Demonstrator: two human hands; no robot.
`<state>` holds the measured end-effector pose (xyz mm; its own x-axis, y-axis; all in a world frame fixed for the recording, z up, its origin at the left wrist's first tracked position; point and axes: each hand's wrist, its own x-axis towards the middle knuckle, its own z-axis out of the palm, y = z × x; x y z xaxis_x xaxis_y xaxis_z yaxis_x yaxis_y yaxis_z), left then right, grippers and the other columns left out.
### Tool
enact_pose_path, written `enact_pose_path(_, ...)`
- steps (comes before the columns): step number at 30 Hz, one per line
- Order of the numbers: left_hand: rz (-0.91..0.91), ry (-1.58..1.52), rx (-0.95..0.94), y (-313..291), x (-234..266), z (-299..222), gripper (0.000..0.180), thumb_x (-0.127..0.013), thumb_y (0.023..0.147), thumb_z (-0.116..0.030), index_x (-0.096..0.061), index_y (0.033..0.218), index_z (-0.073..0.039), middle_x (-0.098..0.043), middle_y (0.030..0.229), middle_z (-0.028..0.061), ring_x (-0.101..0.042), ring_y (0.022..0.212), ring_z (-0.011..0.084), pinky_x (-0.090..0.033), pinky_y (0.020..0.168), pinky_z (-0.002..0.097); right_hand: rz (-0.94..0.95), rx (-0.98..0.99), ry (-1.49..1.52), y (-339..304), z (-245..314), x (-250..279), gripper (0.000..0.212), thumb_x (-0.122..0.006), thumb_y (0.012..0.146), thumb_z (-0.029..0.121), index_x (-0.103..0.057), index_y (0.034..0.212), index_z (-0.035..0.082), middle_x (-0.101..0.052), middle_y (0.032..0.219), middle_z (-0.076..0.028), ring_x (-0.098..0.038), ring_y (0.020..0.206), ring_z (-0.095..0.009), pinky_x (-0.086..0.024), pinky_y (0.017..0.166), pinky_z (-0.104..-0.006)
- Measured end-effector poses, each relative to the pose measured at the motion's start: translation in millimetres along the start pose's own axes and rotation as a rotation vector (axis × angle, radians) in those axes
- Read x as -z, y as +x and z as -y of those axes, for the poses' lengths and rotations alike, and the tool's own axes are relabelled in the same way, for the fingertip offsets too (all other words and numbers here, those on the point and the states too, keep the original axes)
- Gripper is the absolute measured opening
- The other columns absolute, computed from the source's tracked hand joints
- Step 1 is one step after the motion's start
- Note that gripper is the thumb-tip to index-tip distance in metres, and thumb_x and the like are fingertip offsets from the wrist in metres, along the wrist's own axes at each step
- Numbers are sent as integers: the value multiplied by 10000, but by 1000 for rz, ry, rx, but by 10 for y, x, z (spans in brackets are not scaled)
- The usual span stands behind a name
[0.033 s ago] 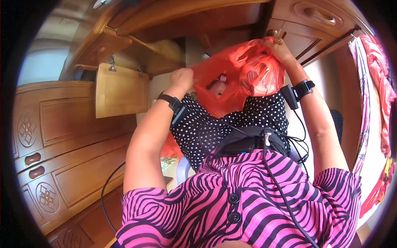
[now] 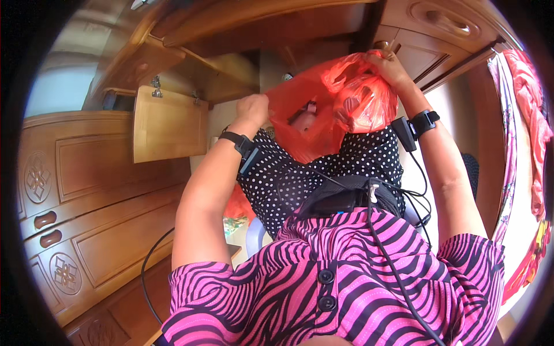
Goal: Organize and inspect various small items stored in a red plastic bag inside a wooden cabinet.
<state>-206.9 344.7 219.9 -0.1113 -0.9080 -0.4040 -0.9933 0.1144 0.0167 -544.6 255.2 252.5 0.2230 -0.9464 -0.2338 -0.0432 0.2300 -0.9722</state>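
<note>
A thin red plastic bag point(image 2: 313, 144) is stretched between my hands above my lap. My left hand point(image 2: 253, 111) is closed on its left edge. At the far right my right hand point(image 2: 388, 68) pinches the bag's upper edge, fingers bent. A bunched, shiny red plastic bundle point(image 2: 369, 106) hangs at the bag's right side, just below my right hand; what it contains is hidden. Inside the bag's dark opening, a pinkish shape point(image 2: 304, 120) shows, and I cannot tell what it is.
An open cabinet door point(image 2: 171, 126) hangs at left, above wooden cabinets point(image 2: 109, 155). Another wooden cabinet door point(image 2: 418, 57) stands at far right. Red and patterned cloths point(image 2: 528, 115) hang along the right. Black cables point(image 2: 418, 202) cross my lap. My polka-dot trousers point(image 2: 277, 181) lie under the bag.
</note>
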Motion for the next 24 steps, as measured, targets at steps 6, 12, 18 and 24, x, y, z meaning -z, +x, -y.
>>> enact_pose_path(6,-313,-217,73,-144,27,88,207,-628,737,-103,-691,930,-65,-666,946,178,-640,896,324,-506,783,402,-14,46,-20,55,-87,1,133,-593,884,139,-646,844,24,-653,763,-26,-586,652,-102,-476,611,-235)
enact_pose_path(12,-685,-460,21,-262,587,234,221,-575,760,-24,-677,949,-80,-643,886,104,-627,823,296,-499,733,392,-69,52,127,0,-132,105,132,-605,888,153,-648,831,42,-654,762,-17,-591,634,-103,-487,599,-249)
enact_pose_path(18,-781,-420,-17,-280,744,232,294,-571,771,-6,-654,1045,-73,-609,917,112,-605,823,323,-496,725,399,-88,93,341,-137,-15,27,113,-587,889,110,-654,834,36,-664,785,-34,-612,652,-122,-503,618,-252)
enact_pose_path(24,-586,-187,-39,-182,367,80,310,-565,774,-16,-647,1067,-77,-593,1008,133,-592,910,350,-505,780,425,-84,59,299,-161,5,70,121,-592,890,124,-662,851,33,-670,796,-34,-612,666,-117,-499,626,-250)
